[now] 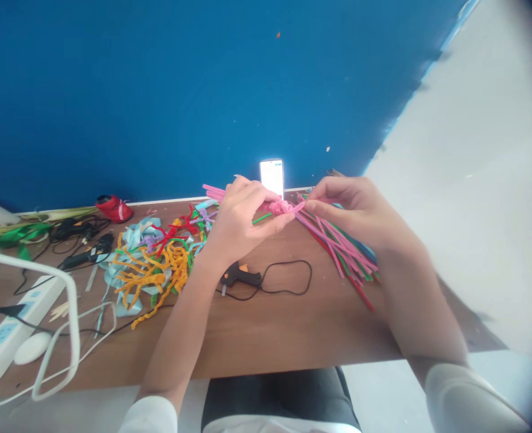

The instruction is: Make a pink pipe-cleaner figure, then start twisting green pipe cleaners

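1. Closest to the camera, the white sleeves (468, 394) are framing the shot, with the person's forearms reaching over the brown table (302, 337).
2. The left hand (243, 219) is pinching the bunched part of a pink pipe cleaner (281, 208) between thumb and fingers, so it's nearly closed.
3. The right hand (351, 207) is gripping the pink end sticking out of that bunch, thumb against forefinger, also nearly closed.
4. So the pink piece is hanging in midair between the two hands, above the table and in front of the lit phone (272, 175).
5. Step in hand, imo: they're curling or twisting that pipe cleaner into shape. Can't tell how the loops are locking together.
6. Next move is probably calling for a steady left pinch while the right is guiding the loose end, without squashing the loops.
7. Nearby, a loose bundle of pipe cleaners (338, 246) is lying under the right hand, and a black glue gun (241, 276) is resting by the left forearm, apart from both hands.
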Tool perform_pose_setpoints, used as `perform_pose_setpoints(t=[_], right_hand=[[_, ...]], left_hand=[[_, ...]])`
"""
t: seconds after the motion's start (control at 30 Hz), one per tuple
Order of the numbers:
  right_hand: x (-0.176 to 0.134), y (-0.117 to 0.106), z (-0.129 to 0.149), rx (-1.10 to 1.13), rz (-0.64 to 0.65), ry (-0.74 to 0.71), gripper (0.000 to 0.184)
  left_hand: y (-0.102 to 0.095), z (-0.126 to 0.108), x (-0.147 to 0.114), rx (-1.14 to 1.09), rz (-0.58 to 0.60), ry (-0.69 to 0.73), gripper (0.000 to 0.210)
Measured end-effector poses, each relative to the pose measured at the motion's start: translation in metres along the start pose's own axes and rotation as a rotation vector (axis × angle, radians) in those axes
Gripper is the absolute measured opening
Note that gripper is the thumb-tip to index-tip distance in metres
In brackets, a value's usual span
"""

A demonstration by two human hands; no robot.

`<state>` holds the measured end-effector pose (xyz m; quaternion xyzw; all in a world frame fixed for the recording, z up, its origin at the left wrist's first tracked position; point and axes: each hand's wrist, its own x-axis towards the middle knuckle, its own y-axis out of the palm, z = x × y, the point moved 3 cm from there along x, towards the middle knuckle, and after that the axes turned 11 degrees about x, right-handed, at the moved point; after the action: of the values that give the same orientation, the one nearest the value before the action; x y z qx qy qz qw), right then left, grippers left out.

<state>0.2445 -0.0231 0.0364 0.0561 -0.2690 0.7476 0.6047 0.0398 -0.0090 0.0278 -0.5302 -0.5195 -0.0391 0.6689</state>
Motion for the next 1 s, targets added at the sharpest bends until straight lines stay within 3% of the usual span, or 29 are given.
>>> perform_pose_setpoints(t=[0.23, 0.57, 0.7, 0.83, 1.0], right_hand=[[0.0, -0.002, 0.001, 0.012, -0.003, 0.001, 0.02], [-0.004, -0.004, 0.008, 0.004, 0.049, 0.003, 0.016], [-0.003, -0.002, 0.009, 0.052, 0.07, 0.002, 0.015], [0.0, 0.004, 0.007, -0.006, 0.116, -0.017, 0.014], [0.001, 0.01, 0.005, -0.166, 0.162, -0.03, 0.016]], left_hand=[[-0.002, 0.006, -0.002, 0.076, 0.079, 0.096, 0.022], [-0.01, 0.012, -0.004, -0.128, 0.183, 0.086, 0.018], [-0.011, 0.009, -0.003, -0.139, 0.171, 0.159, 0.017], [-0.01, 0.002, -0.003, -0.101, 0.126, 0.238, 0.016], [-0.009, -0.006, -0.004, -0.004, 0.153, 0.284, 0.023]])
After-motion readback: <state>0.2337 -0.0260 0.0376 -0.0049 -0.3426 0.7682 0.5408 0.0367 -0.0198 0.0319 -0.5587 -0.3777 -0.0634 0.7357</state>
